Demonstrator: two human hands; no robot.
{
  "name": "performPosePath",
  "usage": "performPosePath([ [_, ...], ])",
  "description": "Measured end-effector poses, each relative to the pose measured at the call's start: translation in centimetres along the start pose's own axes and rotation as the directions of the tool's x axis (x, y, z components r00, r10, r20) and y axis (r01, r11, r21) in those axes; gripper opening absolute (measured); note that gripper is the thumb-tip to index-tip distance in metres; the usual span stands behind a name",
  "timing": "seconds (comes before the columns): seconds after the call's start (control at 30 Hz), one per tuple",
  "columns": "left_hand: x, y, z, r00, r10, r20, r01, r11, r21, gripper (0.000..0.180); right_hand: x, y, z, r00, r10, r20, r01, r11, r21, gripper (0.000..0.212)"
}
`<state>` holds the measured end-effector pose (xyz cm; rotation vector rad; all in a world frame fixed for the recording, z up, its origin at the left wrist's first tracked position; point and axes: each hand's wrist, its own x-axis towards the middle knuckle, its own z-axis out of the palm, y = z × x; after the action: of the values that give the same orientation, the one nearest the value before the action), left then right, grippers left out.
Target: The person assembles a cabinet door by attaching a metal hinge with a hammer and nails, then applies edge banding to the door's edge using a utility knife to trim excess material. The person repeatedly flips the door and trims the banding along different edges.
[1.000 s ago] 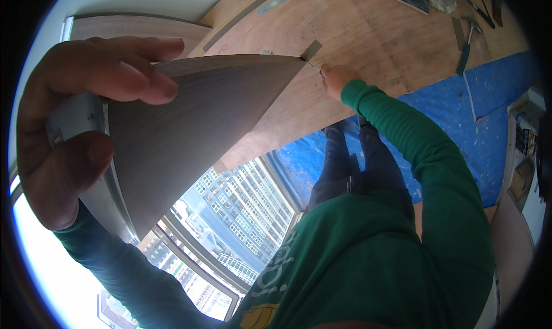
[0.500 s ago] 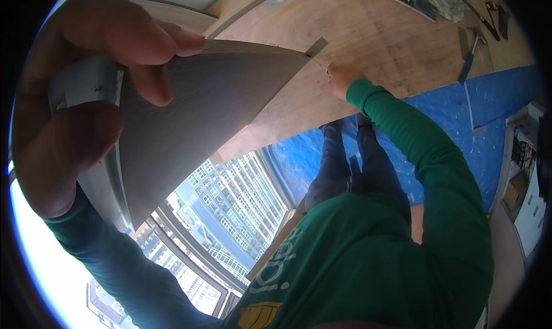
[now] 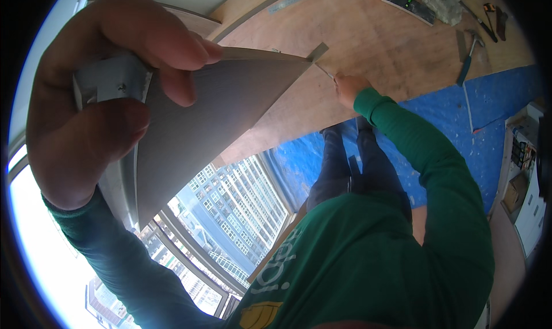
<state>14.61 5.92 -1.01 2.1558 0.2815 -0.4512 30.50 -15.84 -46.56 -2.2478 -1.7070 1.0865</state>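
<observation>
Close to the camera at the left, my left hand is closed around the near end of a long wood-grain panel. A light grey piece with a small screw-like spot sits between its thumb and fingers, at the panel's end. The panel slants away and looks narrower at its far end. A short flat strip sticks out there across the corner. My right hand is closed on a slim tool whose thin tip points at that corner. Its handle is hidden in the fist, so its kind is unclear.
A wooden worktop spreads beyond the panel. On it lie a hammer, a tape measure and a flat dark tool with a green handle. Blue sheeting covers the floor. Windows stand at the lower left.
My left hand and the near end of the panel have shifted to the right. My right hand has moved slightly right and down, with the slim tool still in it.
</observation>
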Motion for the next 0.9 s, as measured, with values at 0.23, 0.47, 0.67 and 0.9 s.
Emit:
performPosePath([
  [0.23, 0.4, 1.5, 1.8, 0.996, 0.015, -0.093, -0.029, 0.988, -0.155, 0.042, 1.5, -1.7, -1.8, 1.000, 0.012, 0.013, -0.013, 0.999, 0.040, 0.029],
  [0.47, 0.5, 0.6, 1.6, 0.996, 0.070, -0.046, -0.074, 0.993, -0.092, 0.042, 3.7, -0.6, 0.7, 0.995, -0.041, -0.089, 0.043, 0.999, 0.022, 0.025],
  [0.67, 0.5, 1.3, 2.0, 0.996, 0.059, -0.067, -0.064, 0.995, -0.077, 0.041, 4.0, -1.1, 0.5, 1.000, -0.014, -0.027, 0.016, 0.998, 0.066, 0.028],
  [0.9, -0.8, 1.9, 1.1, 0.992, -0.096, -0.084, 0.098, 0.995, 0.016, 0.045, 3.0, -1.6, -0.1, 0.998, 0.001, 0.059, 0.001, 1.000, -0.026, 0.030],
])
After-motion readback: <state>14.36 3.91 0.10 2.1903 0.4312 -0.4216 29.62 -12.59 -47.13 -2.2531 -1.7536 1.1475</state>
